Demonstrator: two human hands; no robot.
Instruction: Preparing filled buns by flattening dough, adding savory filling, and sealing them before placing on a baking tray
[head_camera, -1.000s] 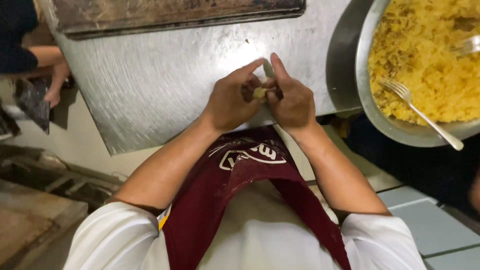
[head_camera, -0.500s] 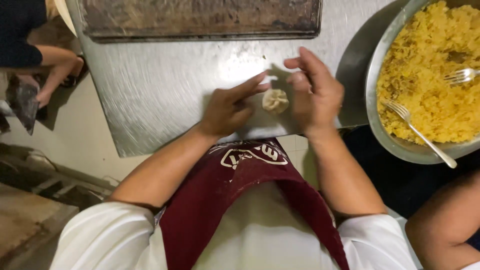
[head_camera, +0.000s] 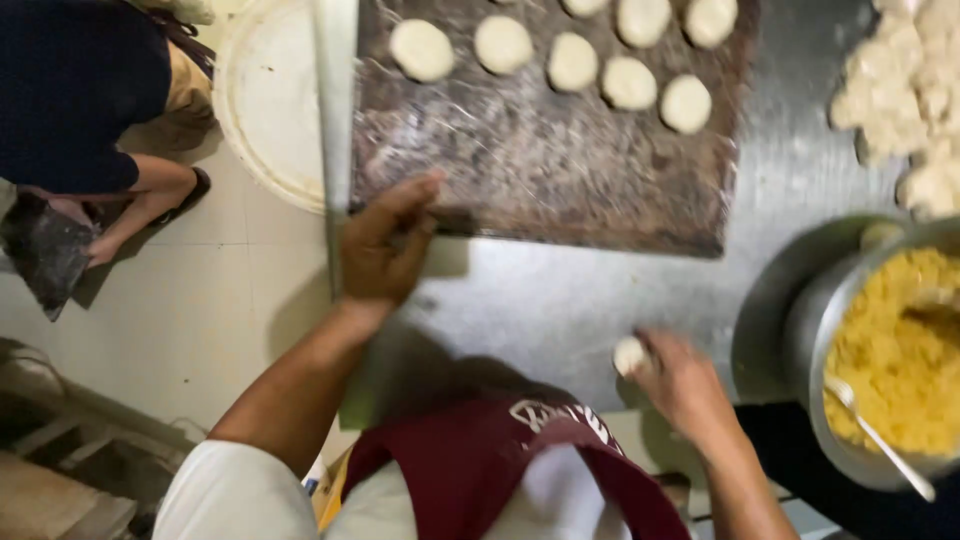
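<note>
**Left hand at the board's edge, dough ball in the right**

Going left to right: the left hand (head_camera: 385, 250) is resting at centre-left of the frame, its fingers spread and touching the near edge of the dark, flour-dusted rectangular wooden board (head_camera: 540, 165); the right hand (head_camera: 680, 385) is sitting at lower centre-right, its fingers curled together around a small pale round dough ball (head_camera: 630, 355), which is poking out on the hand's left; the board's free patch is lying up-frame of that ball, nearer the left hand; the row of flattened pale dough discs (head_camera: 572, 62) is occupying the upper edge.
</note>
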